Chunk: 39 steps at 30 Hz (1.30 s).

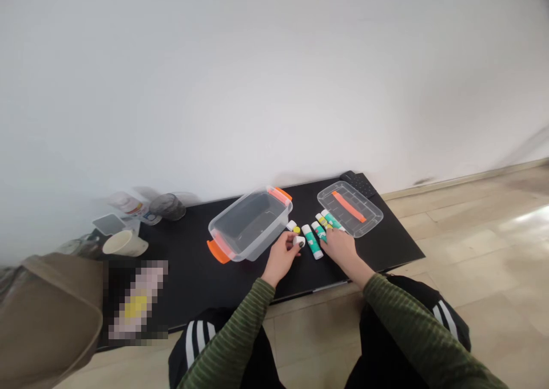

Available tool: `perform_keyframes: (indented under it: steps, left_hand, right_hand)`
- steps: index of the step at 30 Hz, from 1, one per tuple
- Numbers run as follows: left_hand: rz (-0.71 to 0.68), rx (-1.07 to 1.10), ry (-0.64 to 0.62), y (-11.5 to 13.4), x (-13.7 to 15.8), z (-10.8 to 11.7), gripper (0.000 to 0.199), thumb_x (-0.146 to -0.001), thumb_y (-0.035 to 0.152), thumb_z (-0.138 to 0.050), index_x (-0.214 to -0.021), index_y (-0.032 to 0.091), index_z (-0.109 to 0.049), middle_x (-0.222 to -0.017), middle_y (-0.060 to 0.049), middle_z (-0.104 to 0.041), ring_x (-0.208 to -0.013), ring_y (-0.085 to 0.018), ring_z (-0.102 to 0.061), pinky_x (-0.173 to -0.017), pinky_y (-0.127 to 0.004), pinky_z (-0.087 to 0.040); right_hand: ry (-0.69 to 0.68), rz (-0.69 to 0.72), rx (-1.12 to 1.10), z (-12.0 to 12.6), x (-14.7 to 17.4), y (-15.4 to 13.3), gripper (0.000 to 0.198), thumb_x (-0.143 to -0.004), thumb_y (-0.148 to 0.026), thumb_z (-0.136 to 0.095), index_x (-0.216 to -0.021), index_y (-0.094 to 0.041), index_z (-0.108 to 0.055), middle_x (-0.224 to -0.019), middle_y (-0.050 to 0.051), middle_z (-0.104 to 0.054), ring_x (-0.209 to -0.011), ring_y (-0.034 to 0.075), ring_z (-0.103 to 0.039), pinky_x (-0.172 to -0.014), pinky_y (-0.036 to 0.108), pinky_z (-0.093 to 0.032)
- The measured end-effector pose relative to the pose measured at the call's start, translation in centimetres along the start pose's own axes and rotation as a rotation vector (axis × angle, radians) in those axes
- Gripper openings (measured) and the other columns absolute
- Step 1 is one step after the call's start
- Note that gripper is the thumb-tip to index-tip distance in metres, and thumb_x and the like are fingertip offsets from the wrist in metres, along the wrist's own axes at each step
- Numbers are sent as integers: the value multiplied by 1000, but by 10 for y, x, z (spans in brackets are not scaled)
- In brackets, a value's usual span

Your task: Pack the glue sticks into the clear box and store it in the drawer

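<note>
Left hand (281, 255): fingers pinching a white cap (299, 241). Right hand (342, 250) over the glue sticks (312, 242); can't tell if its fingers grip. Sticks side by side between tub (252, 222) and lid (349, 209), toward the bench's (189, 280) right edge, probably for easy reach. Bench black, against pale wall (274, 80); tiled floor (484, 223).

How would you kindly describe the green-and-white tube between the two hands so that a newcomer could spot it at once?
On the black table, find the clear box with orange handles. Right of it, between the left hand and right hand, lies the green-and-white tube: the leftmost in its row, visible end to end, while the right hand partly covers the next tube.
</note>
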<state>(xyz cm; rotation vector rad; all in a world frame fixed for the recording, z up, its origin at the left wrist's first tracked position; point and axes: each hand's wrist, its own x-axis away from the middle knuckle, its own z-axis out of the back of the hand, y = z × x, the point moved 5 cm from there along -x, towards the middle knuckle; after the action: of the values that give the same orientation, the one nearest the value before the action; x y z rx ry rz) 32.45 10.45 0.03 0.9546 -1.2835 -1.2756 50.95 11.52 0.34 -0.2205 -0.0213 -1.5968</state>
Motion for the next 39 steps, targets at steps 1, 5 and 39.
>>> perform_keyframes:
  steps: [1, 5, 39]
  left_hand:
    - [35, 126, -11, -1, 1, -1, 30, -77, 33, -71, -100, 17, -61, -100, -7, -66, -82, -18, -65, -72, -33, -56]
    - [151, 539, -12, -1, 5, -5, 35, -76, 35, -76, -101, 16, -62, -100, -8, -69, -92, -19, -69, -84, -33, -56]
    - [137, 639, 75, 9, 13, 0, 36, -68, 32, -84, -96, 15, -70, -102, -6, -70, -89, -15, -66, -85, -32, -55]
  right_hand:
    - [9, 5, -12, 2, 0, 0, 30, -90, -37, -50, -105, -15, -64, -104, 14, -70, -95, 26, -66, -73, 31, -46]
    - [122, 32, -121, 18, 7, 1, 27, -89, -39, -51, -98, -18, -66, -99, 11, -71, -90, 24, -66, -71, 29, -45]
    - [398, 488, -446, 32, 56, -11, 28, -91, -32, -56, -117, -25, -63, -104, 5, -69, -92, 15, -66, -76, 22, -50]
